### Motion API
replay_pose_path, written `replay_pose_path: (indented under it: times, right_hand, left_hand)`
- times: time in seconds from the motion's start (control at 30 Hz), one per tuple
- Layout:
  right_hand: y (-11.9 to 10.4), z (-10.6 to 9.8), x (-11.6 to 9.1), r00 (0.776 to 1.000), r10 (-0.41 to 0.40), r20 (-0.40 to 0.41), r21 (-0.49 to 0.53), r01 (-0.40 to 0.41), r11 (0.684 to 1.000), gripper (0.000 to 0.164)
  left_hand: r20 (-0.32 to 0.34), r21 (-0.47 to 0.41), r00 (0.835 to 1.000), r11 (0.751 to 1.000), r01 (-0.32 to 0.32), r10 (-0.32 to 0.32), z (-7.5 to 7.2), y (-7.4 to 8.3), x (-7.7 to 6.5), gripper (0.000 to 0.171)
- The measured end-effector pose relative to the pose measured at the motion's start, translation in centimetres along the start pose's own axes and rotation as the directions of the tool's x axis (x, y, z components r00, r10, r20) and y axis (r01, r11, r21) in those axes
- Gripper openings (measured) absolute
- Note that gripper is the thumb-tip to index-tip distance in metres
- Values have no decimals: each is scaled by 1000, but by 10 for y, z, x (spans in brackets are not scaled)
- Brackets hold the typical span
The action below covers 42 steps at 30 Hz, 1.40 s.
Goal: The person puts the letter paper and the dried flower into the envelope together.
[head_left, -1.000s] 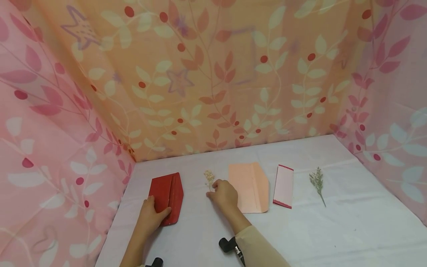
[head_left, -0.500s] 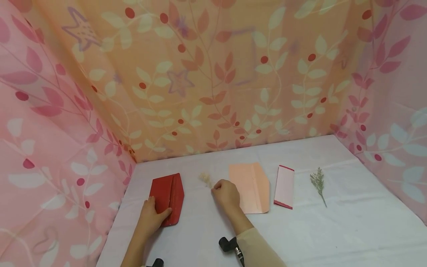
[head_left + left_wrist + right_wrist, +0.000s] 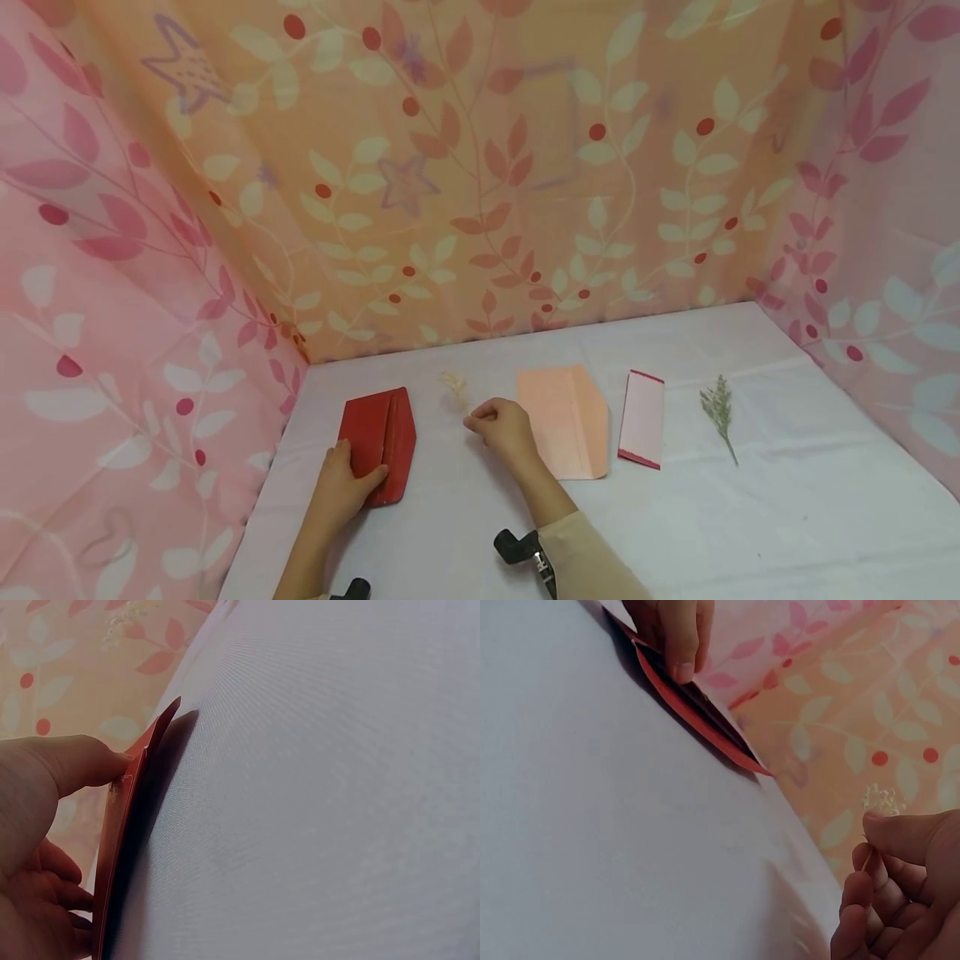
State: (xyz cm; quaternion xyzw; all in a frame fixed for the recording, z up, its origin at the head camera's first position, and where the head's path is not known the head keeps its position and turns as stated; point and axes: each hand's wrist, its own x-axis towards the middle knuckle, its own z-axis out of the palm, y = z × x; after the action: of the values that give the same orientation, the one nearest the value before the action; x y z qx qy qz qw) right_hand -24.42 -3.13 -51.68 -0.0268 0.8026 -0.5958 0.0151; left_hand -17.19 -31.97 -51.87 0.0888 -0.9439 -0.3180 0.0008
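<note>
A red envelope point(image 3: 367, 433) lies at the left of the table with its flap to the right. My left hand point(image 3: 347, 485) holds it, fingers at its left edge and thumb by the flap fold. In the right wrist view, the mouth of the envelope point(image 3: 694, 724) gapes a little under that thumb. My right hand point(image 3: 504, 433) pinches a small sprig of dried cream flowers point(image 3: 454, 387) by its thin stem, between thumb and fingers. Its pale head point(image 3: 883, 799) sticks out past the thumb in the right wrist view. A peach envelope point(image 3: 558, 421) lies just right of this hand.
Farther right lie a pale pink folded card point(image 3: 642, 419) with dark pink edges and a green dried sprig point(image 3: 718, 410). A white cloth covers the table point(image 3: 705, 533). Patterned curtains point(image 3: 465, 167) stand at the back and both sides.
The right hand's flower sprig has tilted left, its head moving toward the red envelope. The left hand and the red envelope have stayed in place.
</note>
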Motion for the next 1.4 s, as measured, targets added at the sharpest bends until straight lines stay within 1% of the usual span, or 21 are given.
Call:
replay_pose_path:
  times: [0.2, 0.37, 0.5, 0.63, 0.77, 0.97, 1.03, 1.13, 1.23, 1.33, 1.4]
  right_hand:
    - [5, 3, 1, 999, 30, 44, 50, -33, 998, 15]
    - [10, 6, 2, 996, 2, 89, 65, -7, 998, 17]
    - [9, 13, 2, 990, -18, 139, 65, 9, 998, 15]
    - [7, 24, 0, 983, 11, 185, 115, -33, 993, 9]
    - [4, 36, -1, 969, 50, 242, 191, -98, 977, 7]
    - [-1, 47, -4, 961, 47, 272, 264, -122, 957, 7]
    - [-2, 50, -4, 955, 53, 292, 277, -138, 951, 6]
    - [-1, 54, -4, 945, 68, 321, 281, -163, 946, 6]
    - [-2, 60, -3, 941, 69, 331, 249, -158, 956, 7]
    - [-3, 67, 0, 943, 66, 327, 215, -142, 966, 8]
    - [-5, 71, 1, 947, 56, 315, 205, -126, 970, 8]
  left_hand:
    - [4, -16, 1000, 1000, -8, 9, 2, 3, 1, 94]
    - [-14, -17, 1000, 1000, -14, 14, 7, 2, 6, 93]
    - [-32, -23, 999, 1000, -20, 19, 8, -1, 10, 92]
    - [-22, -19, 1000, 1000, -2, 2, 10, -6, 10, 94]
    - [-20, -2, 1000, 1000, 11, -11, 10, -12, 8, 95]
    - [-25, -1, 1000, 1000, 12, -12, 7, -14, 7, 96]
    - [-15, -2, 999, 1000, 28, -28, 8, -14, 6, 96]
    - [1, 6, 999, 999, 50, -50, 8, -14, 6, 99]
    - [6, 14, 998, 998, 62, -62, 7, -13, 6, 102]
    - [-16, 14, 999, 999, 48, -48, 7, -10, 5, 100]
    - [-32, 11, 999, 1000, 27, -27, 7, -9, 6, 97]
